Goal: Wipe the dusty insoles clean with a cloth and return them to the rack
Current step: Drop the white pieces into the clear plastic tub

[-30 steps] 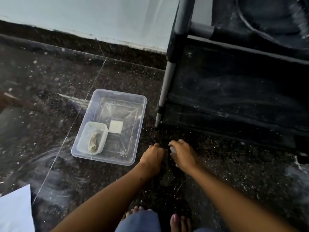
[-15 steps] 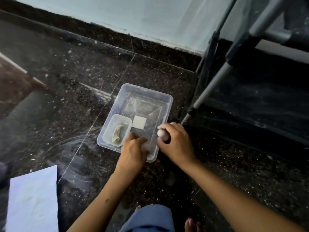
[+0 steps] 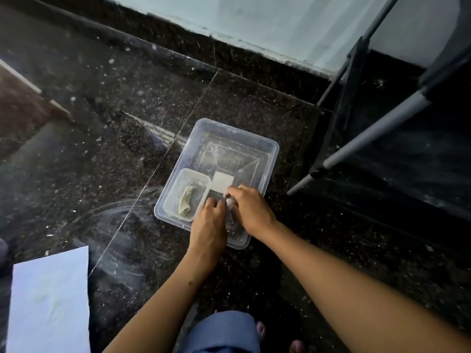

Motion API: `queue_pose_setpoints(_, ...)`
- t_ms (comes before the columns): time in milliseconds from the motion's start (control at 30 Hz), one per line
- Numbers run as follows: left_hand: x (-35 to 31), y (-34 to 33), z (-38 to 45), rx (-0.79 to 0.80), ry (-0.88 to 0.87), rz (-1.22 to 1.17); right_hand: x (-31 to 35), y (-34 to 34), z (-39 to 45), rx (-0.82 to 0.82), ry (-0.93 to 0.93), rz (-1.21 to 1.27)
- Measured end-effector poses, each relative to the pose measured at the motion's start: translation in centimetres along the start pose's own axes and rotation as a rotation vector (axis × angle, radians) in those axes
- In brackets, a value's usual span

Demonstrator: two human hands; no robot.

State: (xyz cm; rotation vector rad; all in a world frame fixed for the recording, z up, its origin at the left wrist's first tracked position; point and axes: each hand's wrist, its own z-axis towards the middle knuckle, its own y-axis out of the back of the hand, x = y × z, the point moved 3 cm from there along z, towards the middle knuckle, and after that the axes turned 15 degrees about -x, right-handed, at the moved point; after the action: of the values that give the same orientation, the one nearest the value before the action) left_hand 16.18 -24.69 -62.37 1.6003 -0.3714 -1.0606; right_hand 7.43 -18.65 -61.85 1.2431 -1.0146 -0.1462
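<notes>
White cloth [image 3: 230, 201] sits gripped in right hand [image 3: 251, 208].

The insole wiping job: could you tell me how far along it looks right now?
Early, it seems. Nothing looks finished: no insole is in view, on the floor or on the dark rack. In hand: both hands are inside the clear bin; the right hand pinches a small white wad, possibly cloth, and the left hand reaches beside it. A crumpled cloth lies in the small tray. Left: wiping and returning.
</notes>
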Motion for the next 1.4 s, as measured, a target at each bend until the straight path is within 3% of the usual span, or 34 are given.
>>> queue_pose_setpoints(167,0.3,-0.8,0.2,0.109,0.0,0.109,-0.9,-0.8,0.8,0.064,-0.042,0.035)
queue_pose_setpoints(300,-0.7,0.4,-0.1,0.093,0.019,0.149,-0.8,0.0,1.0,0.046,-0.002,0.027)
queue_pose_setpoints(367,-1.8,1.9,-0.3,0.022,-0.016,0.138,-1.0,1.7,0.5,-0.065,-0.004,0.088)
queue_pose_setpoints(467,-4.0,3.1,-0.5,-0.094,-0.11,-0.149,-2.8,5.8,-2.0,-0.451,-0.078,0.22)
queue_pose_setpoints(533,-5.7,2.5,-1.0,-0.089,-0.168,-0.355,-5.3,7.9,-5.0,-0.628,-0.227,0.247)
queue_pose_setpoints(600,-7.6,0.8,-2.2,-0.016,-0.204,-0.464,-8.4,8.4,-8.3,-0.677,-0.41,0.235)
queue_pose_setpoints(700,-9.8,-3.2,-5.0,0.14,-0.181,-0.527,-11.8,7.9,-12.7,-0.609,-0.58,0.221)
queue_pose_setpoints(833,-11.6,-5.8,-6.8,0.396,-0.032,-0.521,-13.6,5.4,-16.2,-0.349,-0.784,0.28)
queue_pose_setpoints(967,-12.3,-7.0,-7.1,0.531,0.068,-0.426,-14.3,3.9,-17.0,-0.259,-0.75,0.296)
queue_pose_setpoints(1133,-12.1,-8.1,-7.3,0.54,0.179,-0.415,-14.3,3.8,-16.3,-0.26,-0.662,0.207)
queue_pose_setpoints(1267,-11.8,-7.5,-7.3,0.516,0.276,-0.455,-13.9,3.5,-16.2,-0.252,-0.701,0.278)
queue_pose_setpoints(1400,-10.0,-5.0,-6.5,0.36,0.417,-0.543,-11.5,4.2,-14.2,-0.245,-0.68,0.448)
